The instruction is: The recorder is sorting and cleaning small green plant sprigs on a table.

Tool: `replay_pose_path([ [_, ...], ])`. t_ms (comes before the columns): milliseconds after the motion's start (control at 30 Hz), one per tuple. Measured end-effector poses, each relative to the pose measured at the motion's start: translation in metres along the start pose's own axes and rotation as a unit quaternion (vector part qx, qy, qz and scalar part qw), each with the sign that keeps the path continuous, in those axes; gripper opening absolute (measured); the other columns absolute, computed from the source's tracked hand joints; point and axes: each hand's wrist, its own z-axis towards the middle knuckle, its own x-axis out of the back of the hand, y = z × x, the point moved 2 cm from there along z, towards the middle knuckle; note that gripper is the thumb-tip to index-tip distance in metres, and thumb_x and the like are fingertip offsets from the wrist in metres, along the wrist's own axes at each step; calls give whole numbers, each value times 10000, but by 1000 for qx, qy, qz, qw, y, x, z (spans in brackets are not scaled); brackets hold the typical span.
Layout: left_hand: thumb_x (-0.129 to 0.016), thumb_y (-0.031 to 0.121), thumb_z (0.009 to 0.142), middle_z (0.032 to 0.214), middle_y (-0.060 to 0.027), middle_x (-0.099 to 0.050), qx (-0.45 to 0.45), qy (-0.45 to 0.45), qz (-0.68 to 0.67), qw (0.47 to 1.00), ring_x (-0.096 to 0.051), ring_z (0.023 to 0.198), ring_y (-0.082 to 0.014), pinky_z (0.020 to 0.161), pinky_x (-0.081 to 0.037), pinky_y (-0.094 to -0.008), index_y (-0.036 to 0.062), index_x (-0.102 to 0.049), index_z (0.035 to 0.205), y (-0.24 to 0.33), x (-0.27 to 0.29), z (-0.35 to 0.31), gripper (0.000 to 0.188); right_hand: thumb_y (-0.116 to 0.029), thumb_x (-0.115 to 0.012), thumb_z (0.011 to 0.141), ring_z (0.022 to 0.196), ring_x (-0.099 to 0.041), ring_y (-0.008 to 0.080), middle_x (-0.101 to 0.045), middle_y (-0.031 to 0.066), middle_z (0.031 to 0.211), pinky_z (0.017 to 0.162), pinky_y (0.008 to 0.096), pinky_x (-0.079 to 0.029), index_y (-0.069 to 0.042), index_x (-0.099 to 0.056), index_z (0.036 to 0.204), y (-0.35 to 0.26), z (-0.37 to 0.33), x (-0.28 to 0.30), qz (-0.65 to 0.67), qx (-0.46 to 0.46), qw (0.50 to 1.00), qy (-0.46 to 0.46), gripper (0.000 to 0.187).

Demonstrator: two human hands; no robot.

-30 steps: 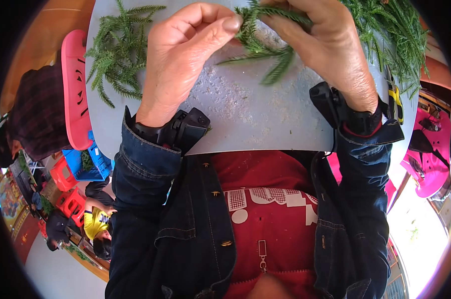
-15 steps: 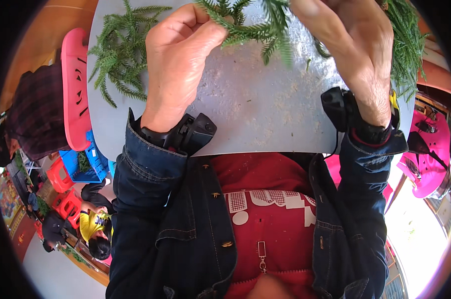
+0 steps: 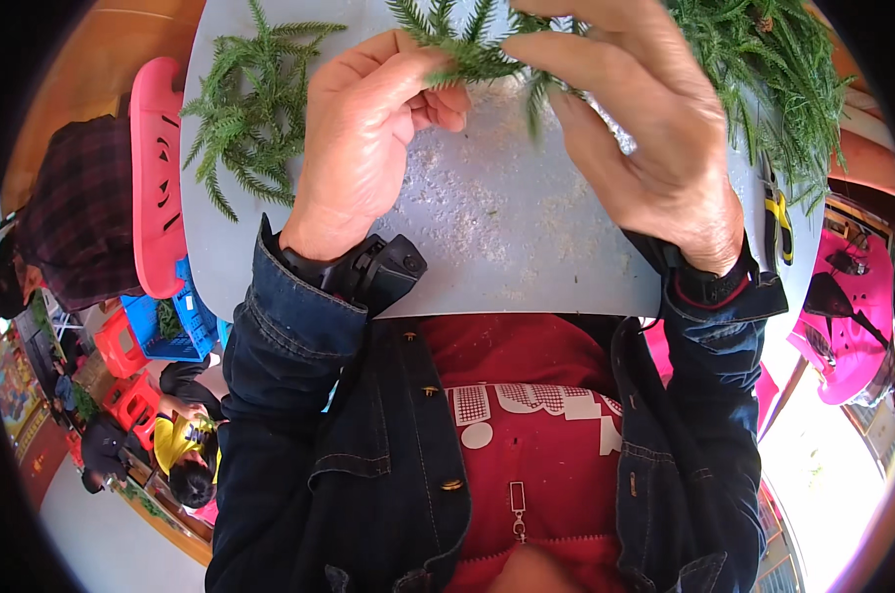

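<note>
Near the far edge of the table, my left hand (image 3: 359, 128) pinches a green conifer sprig (image 3: 472, 54) between thumb and fingers. My right hand (image 3: 645, 128) curls its fingers and thumb around the sprig's other side; the exact contact is partly hidden by needles and slightly blurred. To the left of my left hand lies a small heap of cut sprigs (image 3: 255, 109). A larger pile of conifer branches (image 3: 764, 79) spreads beyond and to the right of my right hand. Both wrists carry black strapped devices.
White crumbs and flecks lie scattered over the grey tabletop (image 3: 467, 257). A tool with yellow and black handles (image 3: 778, 227) rests at the right edge. Off the left side stand a pink chair (image 3: 156, 188) and a blue crate (image 3: 176, 336). Another person (image 3: 186, 445) sits farther off, lower left.
My right hand has come left and slightly nearer, its fingers closing in around the sprig. The yellow-handled tool, mostly covered before, now shows. My left hand keeps its pinch.
</note>
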Motion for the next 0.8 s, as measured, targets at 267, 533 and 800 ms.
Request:
replay_pose_path([
  [267, -541, 159, 892, 709, -55, -594, -51, -84, 2, 995, -543, 633, -114, 611, -437, -243, -30, -608, 892, 8, -11, -2, 201, 101, -582, 754, 719, -543, 175, -561, 105, 921, 610, 267, -447, 24, -559, 888, 45, 7, -22, 179, 148, 968, 95, 157],
  [533, -571, 91, 875, 824, -50, -600, -189, -6, 31, 981, -537, 699, -104, 659, -432, -230, -27, -608, 950, 21, -17, -11, 145, -13, -565, 856, 776, -482, 60, -540, 48, 936, 669, 198, -404, 25, -533, 1000, 40, -26, 7, 178, -141, 974, 10, 152],
  [800, -544, 51, 870, 979, -44, -544, -315, -74, 407, 854, -474, 808, -75, 714, -372, -195, -36, -579, 969, 44, -36, -34, 136, 38, -544, 840, 808, -446, 103, -504, 75, 954, 697, 207, -381, 19, -513, 968, 33, -29, 10, 318, -118, 936, -93, 133],
])
